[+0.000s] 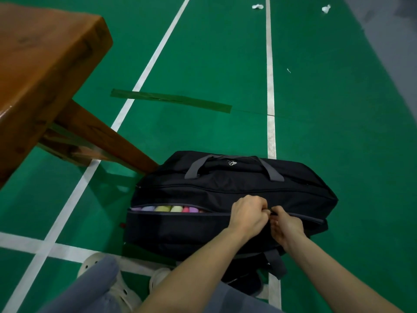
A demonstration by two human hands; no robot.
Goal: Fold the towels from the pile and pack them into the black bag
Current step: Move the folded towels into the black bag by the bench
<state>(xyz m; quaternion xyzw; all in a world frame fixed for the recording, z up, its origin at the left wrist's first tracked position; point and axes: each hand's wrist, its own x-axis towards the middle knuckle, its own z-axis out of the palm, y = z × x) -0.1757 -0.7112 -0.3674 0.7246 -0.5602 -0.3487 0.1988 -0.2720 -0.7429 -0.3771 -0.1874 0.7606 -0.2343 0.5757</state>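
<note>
While the black bag (pixel 225 199) lies on the green floor (pixel 203 64) in front of you, both of your hands meet at its long zipper (pixel 272 213). Your left hand (pixel 248 216) has its fingers curled together, and they seem to pinch the bag's cloth or the zipper line just beside the slider; which of the two exactly, I cannot tell. Your right hand (pixel 285 227) is also curled, with thumb and fingers pinched on the small dark zipper pull between the two hands.

To the left of your hands the zipper is open, and in this gap you can see the towels (pixel 171 208) already inside the bag: a row of rolls in pale purple, yellow, pink and violet, lying close side by side. To the right of your hands the zipper line looks closed.

One grey handle (pixel 234 166) lies on the far side of the bag. The left end of the bag touches the leg of a wooden bench (pixel 45 64). White lines (pixel 270 64) cross the floor, a strip of dark green tape (pixel 171 100) is stuck on it, and two crumpled white scraps (pixel 257 6) lie far away. Near the bottom edge you see your grey trousers (pixel 99 288) and white shoes (pixel 126 292).
</note>
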